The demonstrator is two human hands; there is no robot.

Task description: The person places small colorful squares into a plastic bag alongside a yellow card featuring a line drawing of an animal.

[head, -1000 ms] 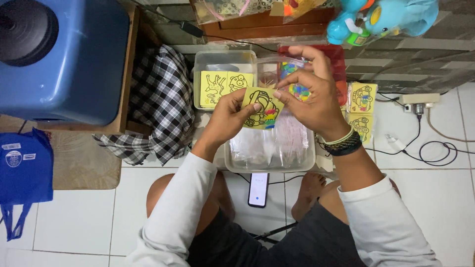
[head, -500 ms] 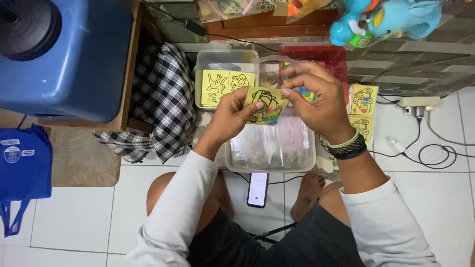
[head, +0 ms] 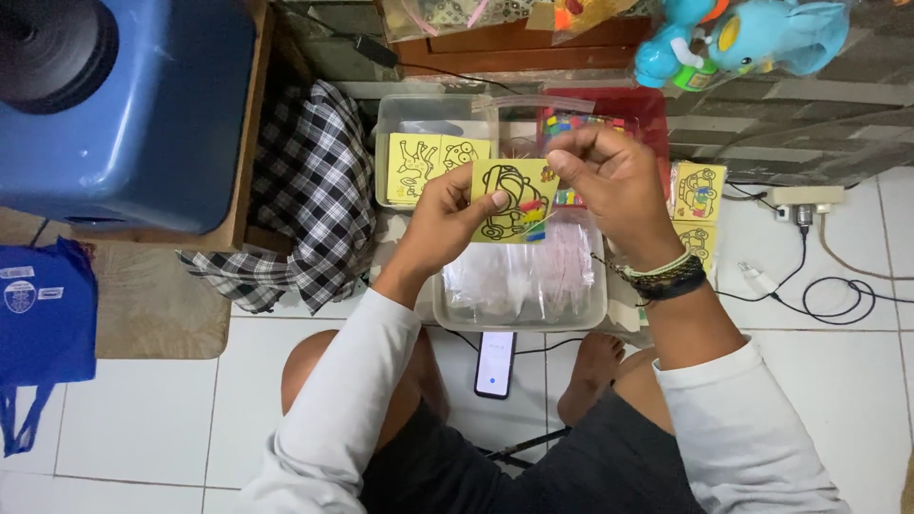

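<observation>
Both hands have lifted slightly above the clear plastic tub (head: 519,309), left hand (head: 452,214) pinching the yellow picture card (head: 512,200), right hand (head: 609,176) closed on its top edge.

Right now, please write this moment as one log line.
left hand: holds yellow picture card | right hand: fingers pinch card's top right corner | below: clear plastic box | phone on floor

I have one view only, from the camera on the person's head, looking almost straight down at the white tiled floor (head: 133,419). It sits close above the left hand (head: 447,214) and right hand (head: 614,181), with the knees at the bottom edge and a wall base along the top.
</observation>
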